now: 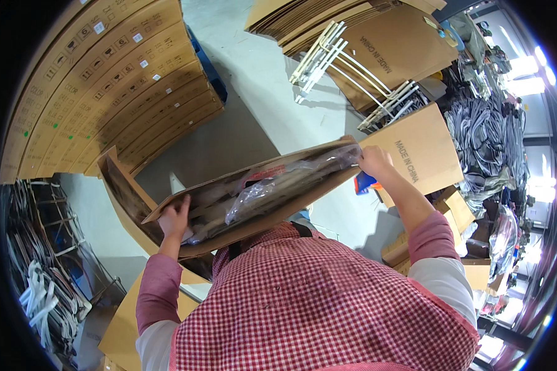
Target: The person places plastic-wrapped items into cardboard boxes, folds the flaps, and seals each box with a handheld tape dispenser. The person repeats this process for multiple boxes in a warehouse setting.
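Observation:
A long, open cardboard box [272,228] hangs slantwise in front of my body, its right end higher in the picture. Inside lie items in clear plastic wrap [252,199] and a piece with red print; what the wrapped parts are I cannot make out. My left hand [174,221] grips the box's left end, fingers over the edge. At the far right corner my right hand [375,162] is closed on the cardboard. Beside the left hand, another opened cardboard piece [119,196] with raised flaps extends to the left.
Stacked printed cartons [99,86] rise at the far left on a blue pallet [211,74]. Flattened cardboard [396,46] and a white metal rack [359,71] stand at the back right. Bundled grey tubes or straps [483,136] fill the right side; dark strips [34,247] hang at left.

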`<action>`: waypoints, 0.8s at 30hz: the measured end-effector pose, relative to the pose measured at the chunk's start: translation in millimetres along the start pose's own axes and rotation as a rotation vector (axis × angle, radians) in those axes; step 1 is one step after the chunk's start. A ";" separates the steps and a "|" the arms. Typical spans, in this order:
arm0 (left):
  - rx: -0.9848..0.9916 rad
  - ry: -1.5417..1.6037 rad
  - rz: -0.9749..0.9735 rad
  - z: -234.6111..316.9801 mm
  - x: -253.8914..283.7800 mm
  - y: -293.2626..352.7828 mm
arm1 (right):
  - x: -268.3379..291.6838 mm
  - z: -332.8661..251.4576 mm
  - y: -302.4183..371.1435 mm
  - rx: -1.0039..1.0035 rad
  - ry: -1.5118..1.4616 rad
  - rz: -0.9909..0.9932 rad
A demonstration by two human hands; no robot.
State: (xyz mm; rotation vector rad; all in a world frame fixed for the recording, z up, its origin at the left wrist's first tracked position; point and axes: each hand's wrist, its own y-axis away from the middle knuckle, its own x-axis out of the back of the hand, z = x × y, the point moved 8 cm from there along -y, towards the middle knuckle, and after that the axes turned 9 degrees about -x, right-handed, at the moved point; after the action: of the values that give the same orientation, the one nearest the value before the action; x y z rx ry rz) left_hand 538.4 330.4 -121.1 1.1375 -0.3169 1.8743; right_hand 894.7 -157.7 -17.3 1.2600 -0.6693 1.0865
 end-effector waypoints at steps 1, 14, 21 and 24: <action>0.020 0.181 0.105 -2.6 6.1 -0.9 | -0.6 2.2 1.2 -0.045 -0.019 -0.001; -0.733 -0.087 -0.234 148.9 -61.6 -26.0 | 1.3 10.4 -11.8 -0.229 -0.271 -0.099; -1.381 -0.069 -0.413 321.5 -160.5 -21.4 | 5.7 -7.7 -46.7 -0.089 -0.080 -0.154; -1.140 -0.645 -1.075 318.0 -211.5 -18.4 | 3.1 0.6 -51.2 -0.079 -0.135 -0.206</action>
State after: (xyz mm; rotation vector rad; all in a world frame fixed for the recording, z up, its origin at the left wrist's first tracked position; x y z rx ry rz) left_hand 775.6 30.5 -123.0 0.7491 -0.7908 0.1956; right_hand 942.6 -154.8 -35.4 1.3102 -0.6612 0.8043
